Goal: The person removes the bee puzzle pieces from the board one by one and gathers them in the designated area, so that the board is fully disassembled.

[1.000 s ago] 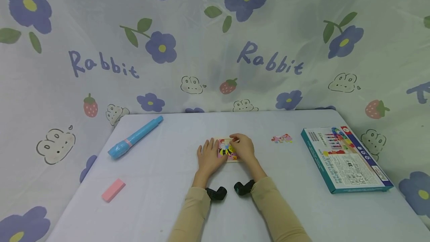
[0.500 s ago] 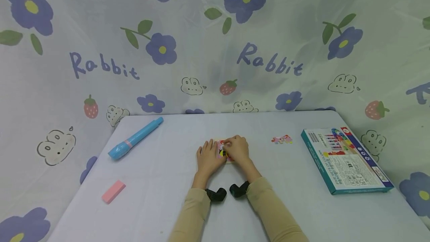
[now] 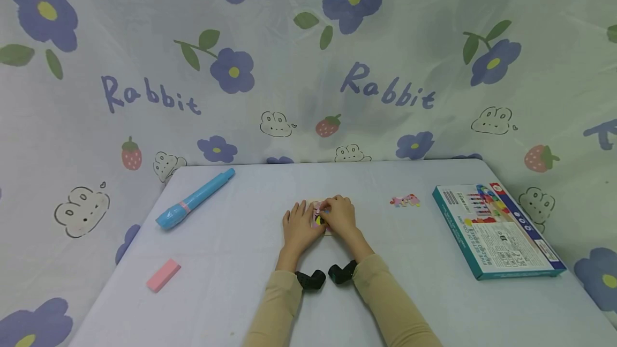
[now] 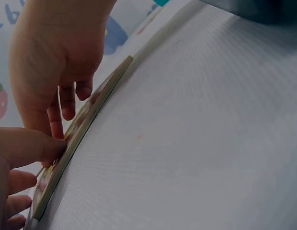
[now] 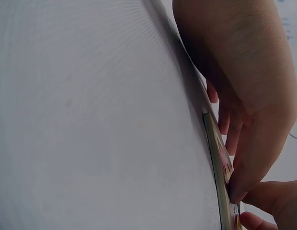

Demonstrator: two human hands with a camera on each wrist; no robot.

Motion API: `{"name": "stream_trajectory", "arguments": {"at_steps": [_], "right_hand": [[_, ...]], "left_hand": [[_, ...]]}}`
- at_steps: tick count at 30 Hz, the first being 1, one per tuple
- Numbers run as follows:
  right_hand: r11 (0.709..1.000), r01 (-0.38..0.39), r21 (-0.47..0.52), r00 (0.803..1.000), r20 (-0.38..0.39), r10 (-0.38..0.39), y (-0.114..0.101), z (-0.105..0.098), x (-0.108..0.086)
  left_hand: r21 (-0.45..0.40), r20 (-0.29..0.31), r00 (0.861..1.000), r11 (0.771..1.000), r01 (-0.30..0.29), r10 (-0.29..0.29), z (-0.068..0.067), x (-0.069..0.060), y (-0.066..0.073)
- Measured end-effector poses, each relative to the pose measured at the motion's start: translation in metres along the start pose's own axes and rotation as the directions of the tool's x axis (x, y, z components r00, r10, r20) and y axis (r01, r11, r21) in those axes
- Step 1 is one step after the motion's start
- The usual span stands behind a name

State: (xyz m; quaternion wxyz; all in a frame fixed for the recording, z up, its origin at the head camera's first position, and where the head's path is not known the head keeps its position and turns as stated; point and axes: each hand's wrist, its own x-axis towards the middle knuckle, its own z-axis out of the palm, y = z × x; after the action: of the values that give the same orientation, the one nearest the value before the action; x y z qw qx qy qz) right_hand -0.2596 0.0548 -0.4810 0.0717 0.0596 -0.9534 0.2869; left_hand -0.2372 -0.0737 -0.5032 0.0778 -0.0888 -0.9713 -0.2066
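A small wooden picture puzzle [image 3: 317,222] with a bee design lies on the table between both hands, largely covered by them. My left hand [image 3: 300,229] rests at its left side, fingers stretched out and thumb on the picture. The right hand [image 3: 340,216] reaches over from the right with curled fingers. Its thumb and forefinger come together on the puzzle's face, close to the left thumb; whether a piece is between them is hidden. Both wrist views show the puzzle board's thin edge [image 4: 86,129] almost side-on, with the right thumb [image 5: 239,189] touching its top.
Some joined pink puzzle pieces [image 3: 405,200] lie to the right of the hands. Farther right is a flat teal-edged box [image 3: 498,232]. On the left are a blue pen-shaped tube [image 3: 195,200] and a pink block [image 3: 163,275]. A printed cloth [image 3: 308,68] hangs behind the table.
The right hand has shifted left across the puzzle, toward the left hand, and now covers more of the bee picture. The left hand stays in about the same place.
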Motion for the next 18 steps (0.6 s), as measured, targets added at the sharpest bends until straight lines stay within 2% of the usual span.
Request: {"name": "stream_trajectory", "arguments": {"at_steps": [5,12,15,18], "right_hand": [[1.0,-0.013,0.009,1.0,-0.02,0.013,0.0006,0.0006,0.0003],[0.998,-0.022,-0.054,0.999,-0.035,0.02,0.0012,0.0005,-0.0003],[1.0,-0.009,0.006,0.998,-0.054,0.009,0.0018,-0.0001,0.0003],[0.993,-0.005,0.114,0.998,-0.068,0.013,0.0033,-0.0023,0.001]], "left_hand": [[0.002,0.005,1.0,1.0,-0.003,0.003,0.0007,-0.0002,0.0],[0.005,0.001,1.0,1.0,-0.009,0.009,0.0006,-0.0003,-0.0004],[0.009,0.002,1.0,1.0,-0.011,0.011,0.0009,-0.0005,-0.0006],[0.011,0.01,1.0,1.0,-0.011,0.01,0.0012,-0.0002,-0.001]]}}
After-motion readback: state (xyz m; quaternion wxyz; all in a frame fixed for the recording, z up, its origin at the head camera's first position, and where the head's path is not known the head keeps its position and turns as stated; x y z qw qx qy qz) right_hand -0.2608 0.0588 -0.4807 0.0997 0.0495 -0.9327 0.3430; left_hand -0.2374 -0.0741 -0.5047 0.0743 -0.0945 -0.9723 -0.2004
